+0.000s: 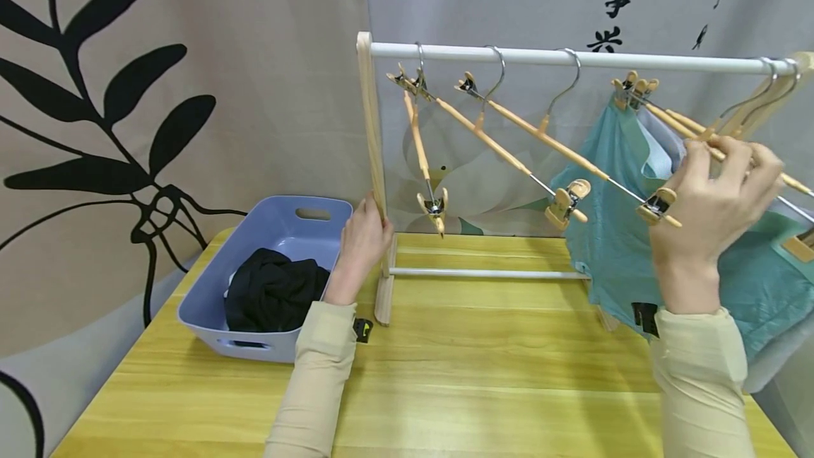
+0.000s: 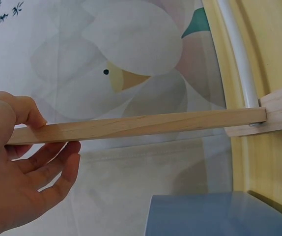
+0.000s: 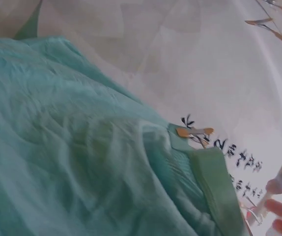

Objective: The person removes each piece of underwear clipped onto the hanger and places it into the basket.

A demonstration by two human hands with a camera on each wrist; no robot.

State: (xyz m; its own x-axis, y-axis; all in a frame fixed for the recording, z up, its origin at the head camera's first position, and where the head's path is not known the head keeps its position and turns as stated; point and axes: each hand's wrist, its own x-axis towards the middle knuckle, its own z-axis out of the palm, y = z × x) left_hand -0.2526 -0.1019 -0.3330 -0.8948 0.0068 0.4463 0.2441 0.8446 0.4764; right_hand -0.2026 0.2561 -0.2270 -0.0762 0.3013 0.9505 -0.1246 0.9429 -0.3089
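Resting at left on the bench (image 1: 483, 345), a blue basket (image 1: 282, 350) is holding black cloth (image 1: 273, 295). Beside it, the left hand (image 1: 364, 239) is pinching a wooden post (image 1: 369, 119) in its fingers (image 2: 68, 179); an uneven pull could be tipping the whole rack (image 1: 540, 56). Clip hangers (image 1: 496, 147) are dangling midway, risking snags. At right, where the teal garment (image 1: 617, 260) is hanging, the right hand (image 1: 718, 203) is pinching a hanger bar (image 1: 674, 123) between fingers; jostling could be unhooking it.

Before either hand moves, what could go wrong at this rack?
The bare hanger nearest the right hand might snag it: its near clip appears right beside that hand. If the left hand released the wooden upright, the clothes rack could shift under a tug. The teal garment might slip if pulled, since a wooden clip holds its waistband.
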